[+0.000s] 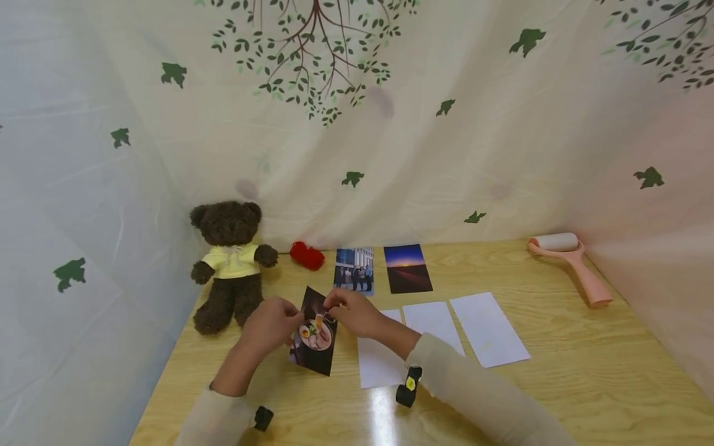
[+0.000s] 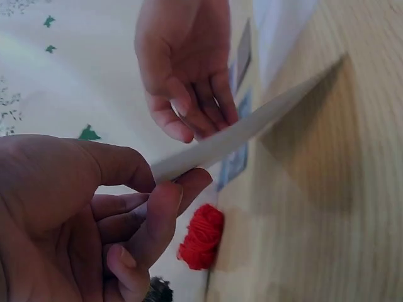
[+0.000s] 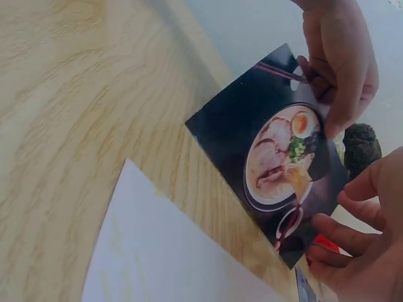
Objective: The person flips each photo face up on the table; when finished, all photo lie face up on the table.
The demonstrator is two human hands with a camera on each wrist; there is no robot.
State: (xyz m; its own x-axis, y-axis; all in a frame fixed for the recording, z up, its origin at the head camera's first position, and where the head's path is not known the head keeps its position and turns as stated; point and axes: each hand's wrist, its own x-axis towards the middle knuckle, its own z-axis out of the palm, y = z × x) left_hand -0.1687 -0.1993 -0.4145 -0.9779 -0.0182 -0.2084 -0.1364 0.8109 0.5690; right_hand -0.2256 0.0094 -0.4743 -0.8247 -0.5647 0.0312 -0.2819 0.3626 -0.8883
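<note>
A dark photo of a ramen bowl (image 1: 316, 358) is held tilted above the table, between the two hands. My left hand (image 1: 270, 323) pinches its left edge between thumb and fingers; in the left wrist view the photo (image 2: 239, 133) appears nearly edge-on. At the opposite edge is my right hand (image 1: 357, 313), its fingers loosely bent and fingertips at the border. The right wrist view shows the picture side (image 3: 236, 135) with thumb and fingers of the right hand (image 3: 368, 236) spread apart there, without a clear grip.
A teddy bear (image 1: 231, 263) in a yellow top sits left, beside red yarn (image 1: 307, 256). Behind lie a group photo (image 1: 354, 269) and a sunset photo (image 1: 408, 267). Three white sheets, one at the right (image 1: 491, 331), lie near the right forearm. A pink lint roller (image 1: 586, 272) stands far right.
</note>
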